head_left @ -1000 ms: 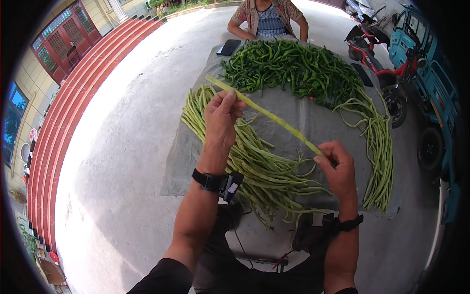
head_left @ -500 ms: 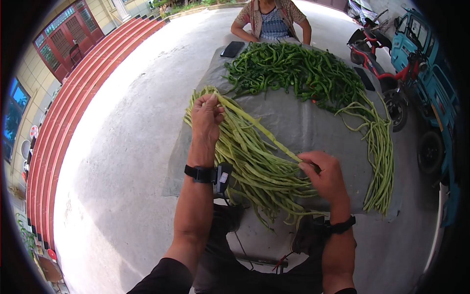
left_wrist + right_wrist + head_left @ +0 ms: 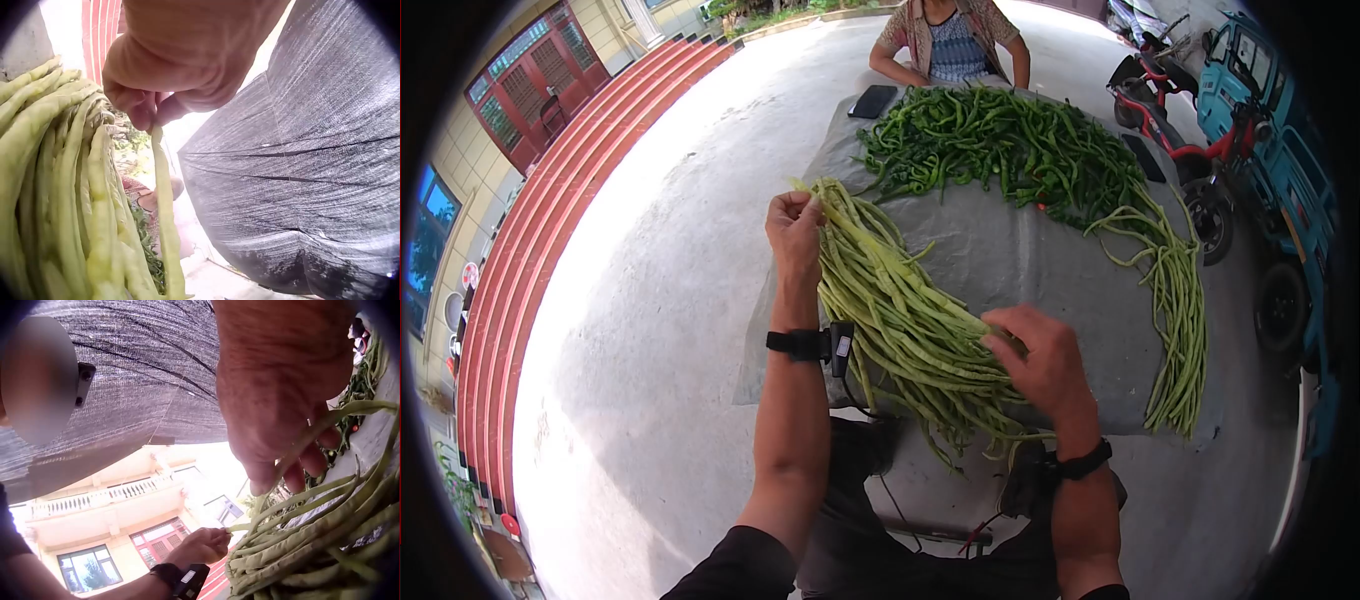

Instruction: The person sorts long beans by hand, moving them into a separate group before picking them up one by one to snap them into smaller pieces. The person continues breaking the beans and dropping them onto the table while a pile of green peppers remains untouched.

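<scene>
My left hand pinches one end of a pale green long bean between thumb and fingers, at the far left end of the bean pile. The bean hangs straight down from the fingertips in the left wrist view. In the head view it stretches along the top of a big pile of long beans on a grey sheet. My right hand pinches the bean's other end, low over the pile's right side. Fingers curl over a bean in the right wrist view, where the hand partly hides it.
Green peppers are heaped at the sheet's far side, near a seated person. A smaller bunch of long beans lies at right. Two dark phones, one a phone at the far left corner, flank the peppers. A blue three-wheeler stands at right.
Both hands have moved left and the right hand also lower, bringing the stretched bean from above the sheet down over the bean pile. Each hand keeps its end.
</scene>
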Demonstrator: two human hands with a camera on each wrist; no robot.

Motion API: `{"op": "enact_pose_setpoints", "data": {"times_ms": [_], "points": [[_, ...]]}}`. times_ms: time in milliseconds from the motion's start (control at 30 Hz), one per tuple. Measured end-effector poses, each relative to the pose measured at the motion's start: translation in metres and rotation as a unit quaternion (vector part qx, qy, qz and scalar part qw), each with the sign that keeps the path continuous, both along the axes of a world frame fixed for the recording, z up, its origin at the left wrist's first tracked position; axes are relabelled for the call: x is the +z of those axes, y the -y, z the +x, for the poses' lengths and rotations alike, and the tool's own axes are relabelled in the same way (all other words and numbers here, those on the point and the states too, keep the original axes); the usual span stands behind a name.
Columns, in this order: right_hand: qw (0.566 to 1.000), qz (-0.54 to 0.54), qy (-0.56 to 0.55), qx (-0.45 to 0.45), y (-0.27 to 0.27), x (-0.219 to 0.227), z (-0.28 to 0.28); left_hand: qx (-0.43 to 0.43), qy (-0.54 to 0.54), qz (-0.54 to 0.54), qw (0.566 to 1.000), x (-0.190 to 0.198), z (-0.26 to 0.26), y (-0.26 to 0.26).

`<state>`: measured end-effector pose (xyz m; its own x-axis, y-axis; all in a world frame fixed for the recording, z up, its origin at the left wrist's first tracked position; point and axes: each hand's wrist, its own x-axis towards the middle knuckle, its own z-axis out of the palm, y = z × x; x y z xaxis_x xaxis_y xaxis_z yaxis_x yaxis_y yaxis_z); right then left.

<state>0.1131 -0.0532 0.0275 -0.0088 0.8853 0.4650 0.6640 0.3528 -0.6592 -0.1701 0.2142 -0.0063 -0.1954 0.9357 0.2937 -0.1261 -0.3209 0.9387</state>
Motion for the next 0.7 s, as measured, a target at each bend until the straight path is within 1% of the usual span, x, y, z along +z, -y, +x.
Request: {"op": "enact_pose_setpoints", "data": {"times_ms": [67, 167, 267, 367, 467, 600, 667, 700], "points": [[1.000, 0.019, 0.015, 0.011, -0.001, -0.004, 0.000, -0.022, 0.003, 0.000, 1.000, -0.002, -0.001, -0.003], [0.999, 0.007, 0.025, 0.023, 0.001, 0.001, -0.005, -0.045, -0.003, 0.031, 0.998, 0.003, 0.004, -0.003], [1.000, 0.002, 0.013, 0.023, 0.003, 0.002, -0.010, -0.052, -0.047, 0.054, 0.996, 0.000, 0.006, -0.009], [0.999, 0.009, 0.032, 0.027, 0.004, 0.004, -0.011, -0.056, -0.128, 0.029, 0.990, -0.004, 0.003, -0.014], [0.999, 0.008, 0.029, 0.029, 0.005, 0.006, -0.013, -0.037, -0.200, -0.009, 0.979, -0.003, 0.004, -0.009], [0.999, 0.012, 0.026, 0.037, 0.005, 0.007, -0.015, 0.069, -0.305, 0.039, 0.949, 0.001, 0.009, -0.003], [0.999, 0.003, 0.015, 0.037, 0.006, 0.009, -0.017, 0.119, -0.347, 0.083, 0.927, 0.000, 0.011, 0.003], [0.999, 0.002, 0.009, 0.037, 0.006, 0.009, -0.018, 0.141, -0.381, 0.075, 0.911, 0.003, 0.013, 0.009]]}}
